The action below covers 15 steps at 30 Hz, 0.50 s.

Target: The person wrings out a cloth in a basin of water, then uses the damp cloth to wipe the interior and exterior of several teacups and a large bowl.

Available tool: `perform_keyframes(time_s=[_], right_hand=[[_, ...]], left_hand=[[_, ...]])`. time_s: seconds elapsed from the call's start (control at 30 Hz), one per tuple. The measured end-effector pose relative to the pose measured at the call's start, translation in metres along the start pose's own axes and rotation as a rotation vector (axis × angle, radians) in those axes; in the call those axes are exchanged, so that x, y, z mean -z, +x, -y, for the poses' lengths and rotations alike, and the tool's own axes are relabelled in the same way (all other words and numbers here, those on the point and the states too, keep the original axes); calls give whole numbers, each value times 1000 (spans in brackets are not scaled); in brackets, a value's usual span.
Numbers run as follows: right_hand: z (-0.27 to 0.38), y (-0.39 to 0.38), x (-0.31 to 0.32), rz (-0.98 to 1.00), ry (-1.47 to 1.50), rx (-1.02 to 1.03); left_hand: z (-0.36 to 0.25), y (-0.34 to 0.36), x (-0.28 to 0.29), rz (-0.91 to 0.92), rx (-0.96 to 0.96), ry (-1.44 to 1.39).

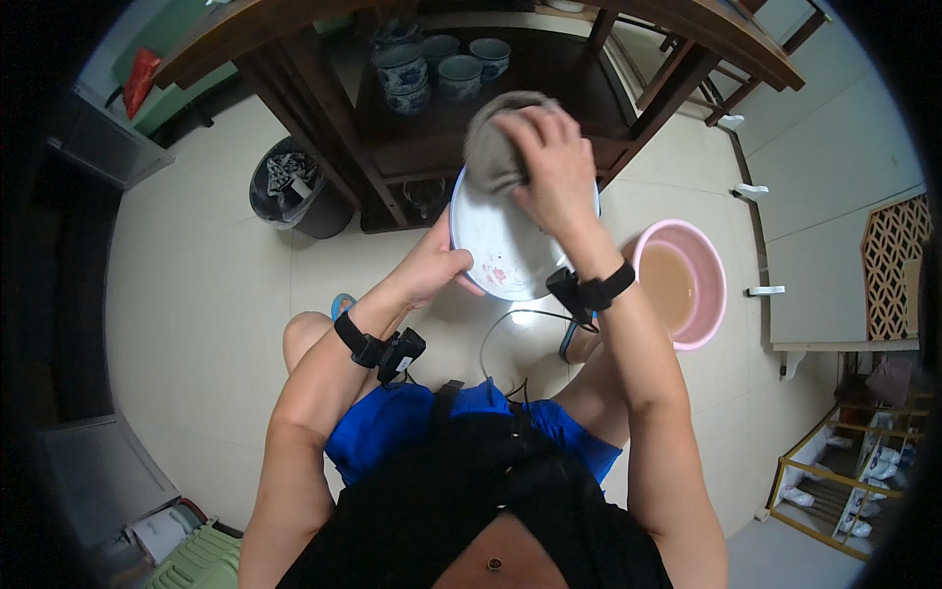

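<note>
A round white tray [496,245] with a blue rim and a small reddish pattern is held tilted in front of me, near the dark wooden cabinet. My left hand [435,263] grips its left edge, thumb on the inner face and fingers beneath. A bunched grey cloth [494,147] lies over the tray's far edge. My right hand [551,162] is closed on that cloth, pressing it against the upper part of the tray. The right hand is slightly smeared by motion. My right wrist hides part of the tray's right side.
A pink basin [721,285] of cloudy water stands on the floor to the right. At the left is a dark bin [324,211] with a liner. Several blue-and-white cups [459,77] sit on the wooden shelf [549,79]. A thin cable [483,344] hangs near my legs.
</note>
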State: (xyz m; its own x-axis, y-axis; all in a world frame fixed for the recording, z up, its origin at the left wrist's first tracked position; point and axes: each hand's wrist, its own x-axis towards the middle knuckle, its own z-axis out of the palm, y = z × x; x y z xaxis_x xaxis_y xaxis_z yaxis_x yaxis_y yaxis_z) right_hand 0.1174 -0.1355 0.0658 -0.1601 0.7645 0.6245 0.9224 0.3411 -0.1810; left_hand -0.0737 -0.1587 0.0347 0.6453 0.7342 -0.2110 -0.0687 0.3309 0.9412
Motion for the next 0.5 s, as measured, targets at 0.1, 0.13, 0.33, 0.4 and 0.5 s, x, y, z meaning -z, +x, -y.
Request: perform_keyframes(time_s=[0.1, 0.13, 0.33, 0.4, 0.5], right_hand=[[-30, 7, 0, -2, 14, -271], [-39, 6, 0, 24, 28, -371], [-46, -15, -14, 132, 157, -698], [-45, -18, -19, 154, 198, -728], [-59, -34, -36, 111, 289, -813]], left_hand=[[0, -3, 0, -77, -37, -31], [0, -3, -1, -118, -75, -37], [-1, -2, 4, -176, -117, -17], [-2, -3, 6, -192, -100, -19], [-3, 0, 4, -207, -108, -33]])
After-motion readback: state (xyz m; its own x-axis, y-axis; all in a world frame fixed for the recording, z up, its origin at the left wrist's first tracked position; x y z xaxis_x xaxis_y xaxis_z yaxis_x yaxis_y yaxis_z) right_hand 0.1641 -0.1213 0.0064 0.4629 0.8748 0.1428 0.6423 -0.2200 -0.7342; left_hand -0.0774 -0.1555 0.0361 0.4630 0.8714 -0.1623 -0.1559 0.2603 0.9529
